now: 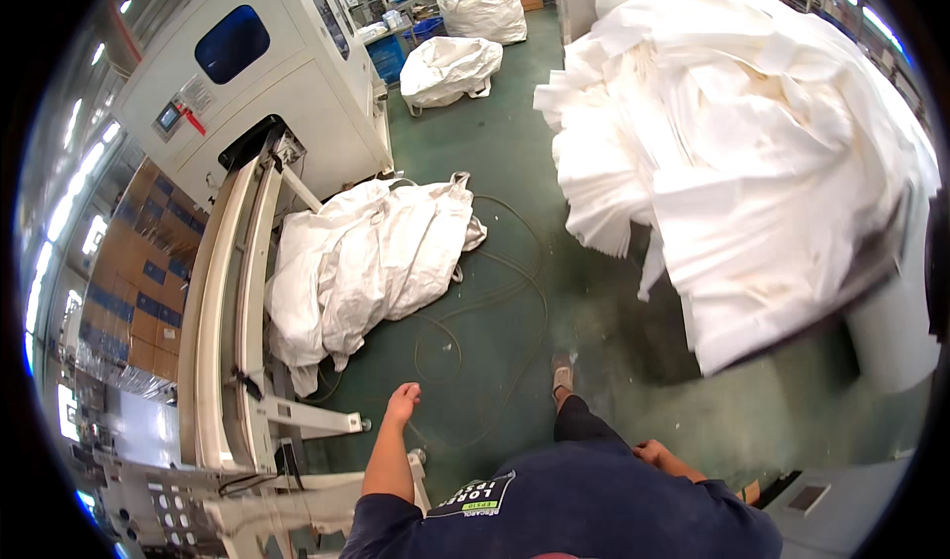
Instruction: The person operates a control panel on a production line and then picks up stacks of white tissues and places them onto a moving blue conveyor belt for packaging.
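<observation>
My left hand (404, 399) hangs ahead of my body on the left, its fingers curled in loosely with nothing visible in them. Nearest to it lies a heap of white woven bulk bags (371, 262) on the floor, apart from the hand. My right hand (655, 454) is low by my right thigh, partly covered by my dark shirt. Its fingers look curled, and no object shows in them. On the right rises a large pile of white fabric sheeting (732, 153), folded in layers and out of reach of both hands.
A long pale machine frame (233, 312) runs along the left to a white enclosed machine (287, 74). A thin hose (539, 292) loops over the green floor (495, 401). Two white bulk bags (450, 69) stand farther off. Wrapped cartons (143, 272) are stacked at far left.
</observation>
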`<state>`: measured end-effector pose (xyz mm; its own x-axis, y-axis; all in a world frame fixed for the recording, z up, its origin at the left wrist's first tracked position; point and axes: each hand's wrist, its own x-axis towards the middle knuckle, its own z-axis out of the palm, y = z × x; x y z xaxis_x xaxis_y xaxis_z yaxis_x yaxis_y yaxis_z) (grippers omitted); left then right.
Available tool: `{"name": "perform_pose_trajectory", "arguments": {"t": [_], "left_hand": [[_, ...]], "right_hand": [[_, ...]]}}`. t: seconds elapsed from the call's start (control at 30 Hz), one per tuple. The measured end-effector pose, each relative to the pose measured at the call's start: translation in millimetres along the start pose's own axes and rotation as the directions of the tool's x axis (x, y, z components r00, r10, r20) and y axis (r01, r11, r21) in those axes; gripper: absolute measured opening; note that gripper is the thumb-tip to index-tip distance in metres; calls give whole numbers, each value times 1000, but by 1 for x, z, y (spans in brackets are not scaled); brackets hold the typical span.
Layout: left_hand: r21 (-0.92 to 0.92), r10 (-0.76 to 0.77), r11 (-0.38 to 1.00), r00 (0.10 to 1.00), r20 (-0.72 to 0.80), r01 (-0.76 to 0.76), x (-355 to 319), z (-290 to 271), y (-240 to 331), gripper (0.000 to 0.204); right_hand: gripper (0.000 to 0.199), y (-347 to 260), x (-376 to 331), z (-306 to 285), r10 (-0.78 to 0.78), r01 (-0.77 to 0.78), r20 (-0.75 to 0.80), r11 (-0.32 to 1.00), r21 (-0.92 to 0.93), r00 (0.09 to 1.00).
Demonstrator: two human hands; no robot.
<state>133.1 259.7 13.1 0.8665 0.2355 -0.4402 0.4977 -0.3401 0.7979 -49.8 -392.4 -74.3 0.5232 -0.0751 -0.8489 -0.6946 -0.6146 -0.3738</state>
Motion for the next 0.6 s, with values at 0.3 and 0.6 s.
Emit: {"name": "perform_pose_trajectory", "arguments": {"t": [0.3,0.6], "left_hand": [[565,-404,813,835,372,142,102,104,37,33],[606,-447,784,798,404,133,471,102,181,37]], "right_hand": [[44,-493,229,-268,-698,678,14,691,-251,716],[60,-858,385,-397,-735,732,34,666,-143,677]]}}
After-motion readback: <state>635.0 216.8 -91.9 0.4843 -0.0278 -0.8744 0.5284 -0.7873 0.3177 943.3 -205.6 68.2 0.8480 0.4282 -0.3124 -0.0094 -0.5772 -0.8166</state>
